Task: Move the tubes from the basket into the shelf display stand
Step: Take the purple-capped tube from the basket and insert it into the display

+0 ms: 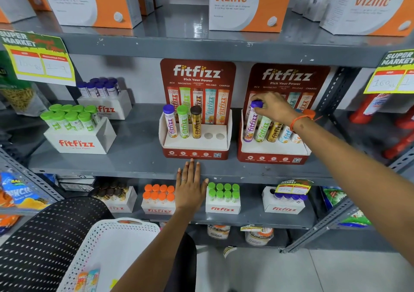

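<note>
On the middle shelf, I count two display stands: the left stand holds three tubes, the right stand five. My right hand grasps the purple-capped tube in the right stand's leftmost slot. My left hand lies flat and released on the shelf's front edge. The basket holds two tubes.

I count two red display stands on my shelf. The left stand holds three tubes, one purple-capped, one green-capped and one brown-capped, and shows two empty holes. The right stand holds five tubes; my right hand touches the purple-capped one there. In the white basket I see two tubes. My left hand lies flat against the shelf edge, empty.
</note>
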A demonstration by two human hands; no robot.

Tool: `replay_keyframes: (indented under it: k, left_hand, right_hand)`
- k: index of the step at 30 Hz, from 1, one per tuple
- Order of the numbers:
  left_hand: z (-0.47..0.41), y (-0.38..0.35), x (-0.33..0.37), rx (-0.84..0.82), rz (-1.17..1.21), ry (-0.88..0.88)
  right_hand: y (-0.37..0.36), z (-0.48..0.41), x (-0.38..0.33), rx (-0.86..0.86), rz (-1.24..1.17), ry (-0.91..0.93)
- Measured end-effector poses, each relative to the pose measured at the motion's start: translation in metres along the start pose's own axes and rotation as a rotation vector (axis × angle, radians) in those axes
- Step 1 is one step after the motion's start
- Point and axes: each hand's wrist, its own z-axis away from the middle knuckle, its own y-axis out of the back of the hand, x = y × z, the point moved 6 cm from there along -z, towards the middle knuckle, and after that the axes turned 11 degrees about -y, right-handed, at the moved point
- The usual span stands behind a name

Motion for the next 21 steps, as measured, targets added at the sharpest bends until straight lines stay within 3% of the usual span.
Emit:
replay_keyframes:
  k: [8,13,17,21]
  left_hand:
    - [0.001,0.0,0.001,0.008,0.01,-0.011]
    - [0.001,-0.002,0.001,-0.013,0.001,0.001]
    - [0.003,0.006,-0.002,0.032,0.059,-0.011]
    - [0.027,0.033,-0.024,0.251,0.152,0.087]
  right_hand:
    - [-0.025,0.009,0.006,0.009,0.031,0.036]
    - [-0.028,0.014,0.001,0.081,0.192,0.047]
    - [-0.034,0.053,-0.034,0.381,-0.087,0.123]
    - [-0.094,0.095,-0.093,0.306,-0.361,0.225]
